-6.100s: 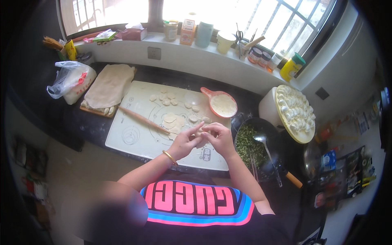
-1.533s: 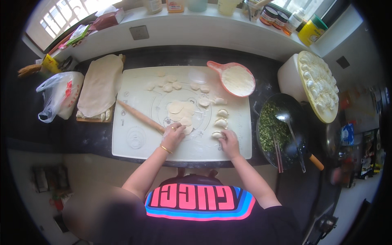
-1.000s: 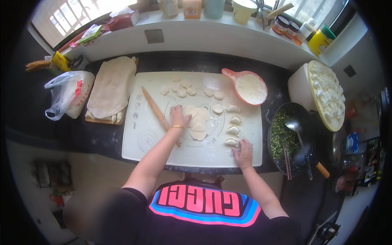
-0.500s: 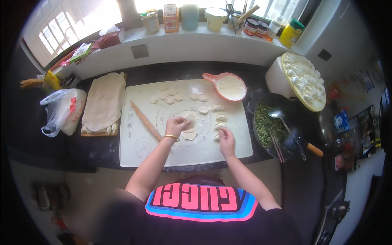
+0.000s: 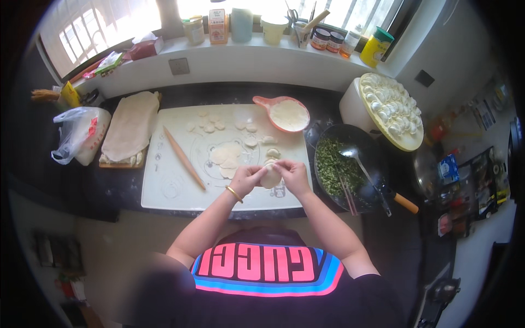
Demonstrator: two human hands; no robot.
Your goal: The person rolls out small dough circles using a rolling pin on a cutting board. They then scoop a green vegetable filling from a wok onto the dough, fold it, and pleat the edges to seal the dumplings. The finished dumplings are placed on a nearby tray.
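Observation:
Near the right front of the white kneading mat [image 5: 156,194], a round dumpling wrapper [image 5: 270,179] hangs between my hands. My left hand [image 5: 248,179] pinches its left edge, and my right hand [image 5: 292,176] has its fingers closed on the right edge. Just beyond my fingers stand a few folded dumplings [image 5: 273,153], partly hidden. A loose pile of flat wrappers [image 5: 225,154] lies beyond my left hand. Farther left, a wooden rolling pin [image 5: 184,159] rests slantwise. Small dough pieces [image 5: 209,128] are scattered toward the mat's far edge.
To the right sits a wok [image 5: 377,164] with chopped green filling [image 5: 330,161], a spoon [image 5: 358,161] and chopsticks. A red scoop of flour [image 5: 290,115] rests at the mat's back. Beyond are a dumpling-covered tray [image 5: 413,143], a cloth-covered board [image 5: 130,128] and a plastic bag [image 5: 90,134].
My left hand has come right and nearer from the pile of wrappers with one wrapper. My right hand has moved from the folded dumplings to its edge. The view has shifted slightly.

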